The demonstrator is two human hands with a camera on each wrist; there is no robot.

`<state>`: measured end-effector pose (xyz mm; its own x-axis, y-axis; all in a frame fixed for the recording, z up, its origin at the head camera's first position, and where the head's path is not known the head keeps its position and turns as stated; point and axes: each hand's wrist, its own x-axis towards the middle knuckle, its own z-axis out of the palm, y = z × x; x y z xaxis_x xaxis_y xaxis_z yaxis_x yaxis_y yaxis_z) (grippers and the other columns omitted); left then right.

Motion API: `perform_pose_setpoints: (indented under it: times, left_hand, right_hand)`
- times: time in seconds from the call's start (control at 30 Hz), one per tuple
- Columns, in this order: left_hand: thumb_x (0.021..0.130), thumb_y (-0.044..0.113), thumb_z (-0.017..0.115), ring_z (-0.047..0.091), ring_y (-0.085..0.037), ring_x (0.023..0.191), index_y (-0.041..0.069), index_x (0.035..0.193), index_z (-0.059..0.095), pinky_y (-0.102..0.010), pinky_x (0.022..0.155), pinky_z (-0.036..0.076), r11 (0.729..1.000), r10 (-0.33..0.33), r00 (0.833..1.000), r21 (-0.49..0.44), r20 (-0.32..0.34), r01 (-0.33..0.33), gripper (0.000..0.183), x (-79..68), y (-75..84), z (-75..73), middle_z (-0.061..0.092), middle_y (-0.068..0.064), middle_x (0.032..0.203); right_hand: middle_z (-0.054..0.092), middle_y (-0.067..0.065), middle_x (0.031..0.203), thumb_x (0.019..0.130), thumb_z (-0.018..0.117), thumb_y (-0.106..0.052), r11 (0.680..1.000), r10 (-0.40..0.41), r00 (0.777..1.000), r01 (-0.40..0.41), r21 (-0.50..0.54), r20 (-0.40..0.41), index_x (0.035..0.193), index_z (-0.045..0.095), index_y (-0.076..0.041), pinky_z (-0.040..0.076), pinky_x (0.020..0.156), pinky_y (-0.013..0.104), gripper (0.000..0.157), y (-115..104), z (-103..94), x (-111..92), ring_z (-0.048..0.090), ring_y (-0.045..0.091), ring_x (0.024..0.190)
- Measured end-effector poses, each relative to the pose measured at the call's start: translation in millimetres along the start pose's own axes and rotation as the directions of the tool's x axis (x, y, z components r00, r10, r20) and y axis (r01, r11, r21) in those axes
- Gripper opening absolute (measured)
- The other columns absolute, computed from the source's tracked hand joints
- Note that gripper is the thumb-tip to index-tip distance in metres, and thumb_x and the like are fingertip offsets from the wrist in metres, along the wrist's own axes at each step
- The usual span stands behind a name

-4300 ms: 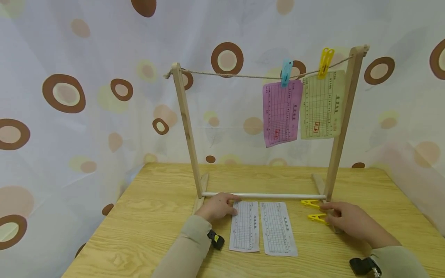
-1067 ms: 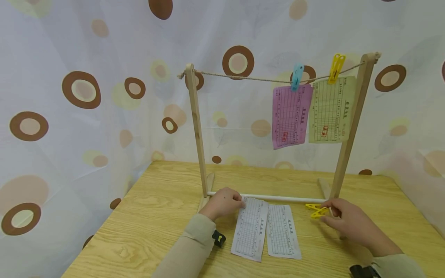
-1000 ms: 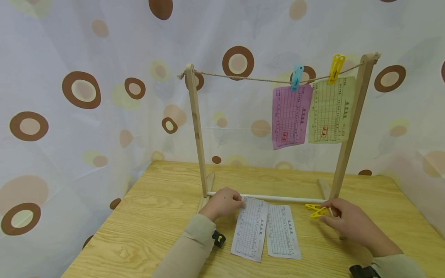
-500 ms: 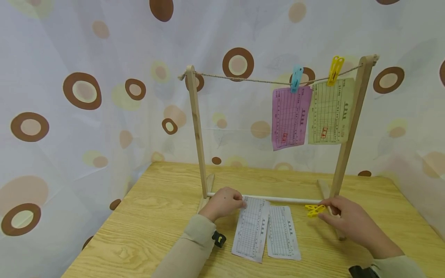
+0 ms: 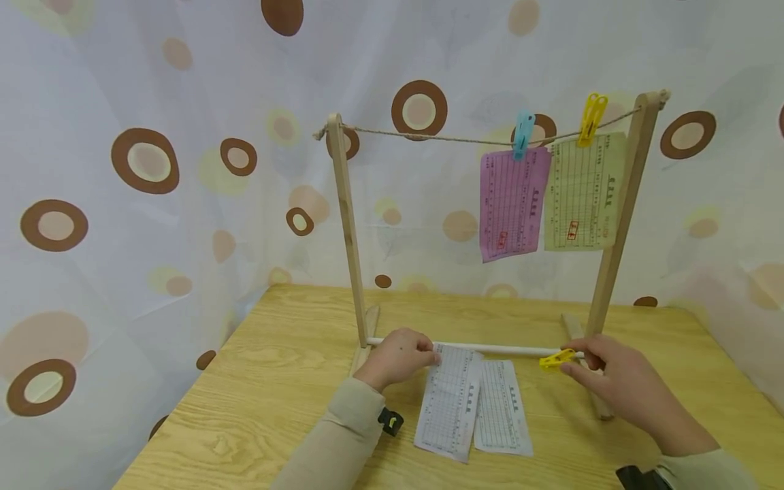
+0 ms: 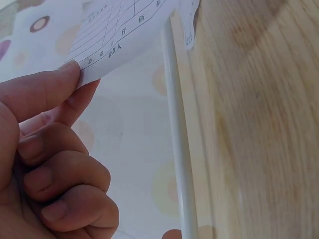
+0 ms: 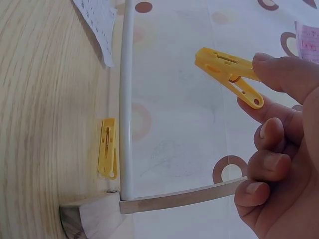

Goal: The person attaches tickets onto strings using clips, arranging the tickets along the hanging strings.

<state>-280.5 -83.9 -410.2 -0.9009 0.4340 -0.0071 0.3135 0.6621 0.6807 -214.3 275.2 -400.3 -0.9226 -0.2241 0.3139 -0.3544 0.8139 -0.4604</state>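
Note:
My left hand (image 5: 401, 357) pinches the upper left corner of a white printed slip (image 5: 450, 401) between thumb and forefinger. Its top is raised off the table, and its right side overlaps a second white slip (image 5: 503, 408) lying flat. In the left wrist view the other fingers are curled under the raised corner of the held slip (image 6: 122, 35). My right hand (image 5: 627, 391) pinches a yellow clothespin (image 7: 227, 72) by its handle ends, above the table. Another yellow clothespin (image 7: 107, 149) lies beside the white rod; the held one mostly covers it in the head view.
A wooden stand (image 5: 347, 231) carries a sagging string (image 5: 422, 137) across its top. From it hang a purple slip (image 5: 513, 204) under a blue clothespin (image 5: 523, 136) and a yellow-green slip (image 5: 582, 194) under a yellow clothespin (image 5: 592, 120). A white rod (image 5: 490, 348) joins the stand's feet.
My left hand has taken the left slip's corner, raised it and drawn it right over the other slip. My right hand has lifted one yellow clothespin off the table.

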Motion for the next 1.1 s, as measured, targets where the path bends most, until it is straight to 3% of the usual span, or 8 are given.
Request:
perform_pose_setpoints:
  times: [0.33, 0.7, 1.1]
  left_hand:
    - [0.101, 0.028, 0.064, 0.036, -0.010, 0.052, 0.017, 0.076, 0.067, -0.025, 0.049, 0.030, 0.999, 0.046, 0.998, 0.019, -0.043, -0.045, 0.028, -2.9, 9.3, -4.0, 0.043, 0.005, 0.061]
    - [0.101, 0.027, 0.064, 0.038, -0.010, 0.052, 0.018, 0.081, 0.069, -0.025, 0.050, 0.032, 0.994, 0.082, 0.993, 0.075, -0.091, -0.075, 0.023, -6.2, 12.2, -10.4, 0.045, 0.004, 0.060]
    - [0.102, 0.025, 0.063, 0.032, -0.009, 0.049, 0.017, 0.082, 0.068, -0.023, 0.047, 0.027, 0.992, 0.113, 0.988, 0.069, -0.105, -0.106, 0.023, -8.8, 20.5, -13.8, 0.039, 0.005, 0.057]
  right_hand:
    - [0.046, -0.004, 0.077, 0.095, 0.073, -0.031, 0.999, -0.036, 0.997, 0.037, 0.018, -0.065, 0.121, 0.071, -0.008, 0.033, 0.055, 0.028, 0.034, -11, -7.7, 4, 0.039, 0.008, 0.065]
    - [0.043, -0.006, 0.076, 0.095, 0.074, -0.029, 0.994, -0.110, 0.987, 0.108, -0.024, -0.116, 0.119, 0.072, -0.009, 0.031, 0.054, 0.027, 0.032, -22, -11.4, 8, 0.036, 0.006, 0.062]
    - [0.048, -0.008, 0.075, 0.093, 0.076, -0.026, 0.992, -0.121, 0.983, 0.115, -0.051, -0.142, 0.119, 0.072, -0.010, 0.034, 0.054, 0.026, 0.031, -28, -23.5, 7, 0.041, 0.007, 0.064]
